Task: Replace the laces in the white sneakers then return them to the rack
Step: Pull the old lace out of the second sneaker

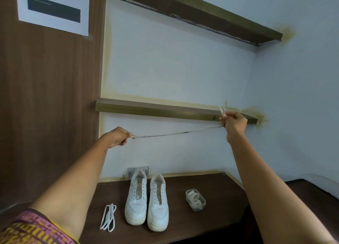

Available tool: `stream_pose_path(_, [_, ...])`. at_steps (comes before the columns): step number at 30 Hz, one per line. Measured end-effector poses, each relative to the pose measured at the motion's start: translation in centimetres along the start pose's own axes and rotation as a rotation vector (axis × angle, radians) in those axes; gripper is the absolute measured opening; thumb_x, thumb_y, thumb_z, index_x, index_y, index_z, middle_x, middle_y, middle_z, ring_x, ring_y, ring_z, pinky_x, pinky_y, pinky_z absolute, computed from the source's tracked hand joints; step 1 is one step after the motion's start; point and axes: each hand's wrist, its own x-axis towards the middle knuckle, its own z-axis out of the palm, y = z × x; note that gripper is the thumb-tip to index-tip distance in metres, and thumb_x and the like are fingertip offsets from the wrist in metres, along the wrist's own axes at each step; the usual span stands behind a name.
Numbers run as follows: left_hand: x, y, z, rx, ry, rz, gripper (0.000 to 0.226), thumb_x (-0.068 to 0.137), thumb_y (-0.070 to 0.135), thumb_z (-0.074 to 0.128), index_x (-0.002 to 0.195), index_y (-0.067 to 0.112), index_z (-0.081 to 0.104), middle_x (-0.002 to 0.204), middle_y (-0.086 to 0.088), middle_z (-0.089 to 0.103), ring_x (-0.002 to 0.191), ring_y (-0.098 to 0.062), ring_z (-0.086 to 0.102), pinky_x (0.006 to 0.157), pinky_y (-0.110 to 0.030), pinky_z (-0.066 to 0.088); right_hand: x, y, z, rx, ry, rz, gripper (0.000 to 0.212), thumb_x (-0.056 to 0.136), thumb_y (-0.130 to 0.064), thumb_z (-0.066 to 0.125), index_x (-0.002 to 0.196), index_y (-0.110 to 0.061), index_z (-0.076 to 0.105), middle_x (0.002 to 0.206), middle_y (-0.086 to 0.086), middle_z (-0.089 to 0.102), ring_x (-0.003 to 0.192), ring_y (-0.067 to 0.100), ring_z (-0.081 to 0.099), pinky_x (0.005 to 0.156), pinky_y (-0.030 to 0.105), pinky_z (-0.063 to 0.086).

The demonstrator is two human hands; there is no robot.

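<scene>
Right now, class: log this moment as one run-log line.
left hand: pinches dirty lace | right hand: grips its ends | sneakers: unlaced, on table | folded lace: beside them

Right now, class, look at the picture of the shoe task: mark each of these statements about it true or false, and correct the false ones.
1. Both hands hold one lace stretched between them. True: the left hand and right hand pinch the dirty lace at either side.
2. The white sneakers are fully laced. False: their eyelets are empty.
3. A bundled white lace lies on the dark table left of the sneakers. True.
4. The clear plastic box stands on the wooden shelf. False: it stands on the table, right of the sneakers.
5. The sneakers' toes point toward the wall. False: the toes point toward the camera.
</scene>
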Motion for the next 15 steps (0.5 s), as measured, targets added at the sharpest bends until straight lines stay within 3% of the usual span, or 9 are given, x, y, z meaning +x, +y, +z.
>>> stream_pose_path(2, [0.2,1.1,0.3,0.078,0.140,0.124,0.023,0.096,0.016,0.060,0.111,0.002,0.070,0.088,-0.017,0.067,0.072,-0.021,0.056,0.070,-0.031,0.048,-0.8,0.4,0.6,0.023,-0.047,0.014,0.008,0.092,0.007,0.058,0.095,0.001,0.062,0.073,0.009,0.062,0.057,0.010,0.056,0.046,0.015,0.043])
stream_pose_path(4, [-0.3,2.9,1.2,0.082,0.155,0.249,0.024,0.093,0.021,0.065,0.111,0.005,0.071,0.091,-0.018,0.070,0.073,-0.020,0.060,0.069,-0.029,0.048,-1.6,0.7,1.5,0.071,-0.113,0.056,0.008,0.092,0.005,0.061,0.089,-0.003,0.063,0.077,0.009,0.064,0.062,0.011,0.060,0.050,0.016,0.045])
stream_pose_path(7, [-2.0,6.6,3.3,-0.022,-0.054,0.388,0.031,0.093,0.018,0.066,0.123,0.009,0.065,0.079,-0.009,0.066,0.060,-0.011,0.055,0.056,-0.020,0.044,-3.3,1.2,3.1,0.123,-0.240,0.098,0.015,0.090,0.005,0.062,0.085,-0.009,0.063,0.076,0.006,0.066,0.066,0.013,0.064,0.059,0.020,0.049])
stream_pose_path(11, [-3.8,10.1,6.4,-0.132,-0.349,0.476,0.055,0.090,0.017,0.069,0.141,0.017,0.048,0.083,-0.007,0.066,0.060,-0.009,0.055,0.058,-0.019,0.047,-5.7,2.1,4.9,0.102,-0.475,0.089,0.014,0.086,0.004,0.066,0.092,-0.009,0.064,0.077,0.004,0.072,0.069,0.013,0.069,0.066,0.023,0.052])
stream_pose_path(15, [-4.5,10.6,8.3,-0.148,-0.334,0.585,0.035,0.090,0.018,0.069,0.125,0.017,0.064,0.072,-0.003,0.064,0.061,-0.010,0.054,0.059,-0.018,0.048,-7.3,3.1,5.7,0.002,-0.576,0.014,0.009,0.087,0.001,0.067,0.090,-0.007,0.068,0.084,0.013,0.072,0.081,0.022,0.069,0.072,0.028,0.050])
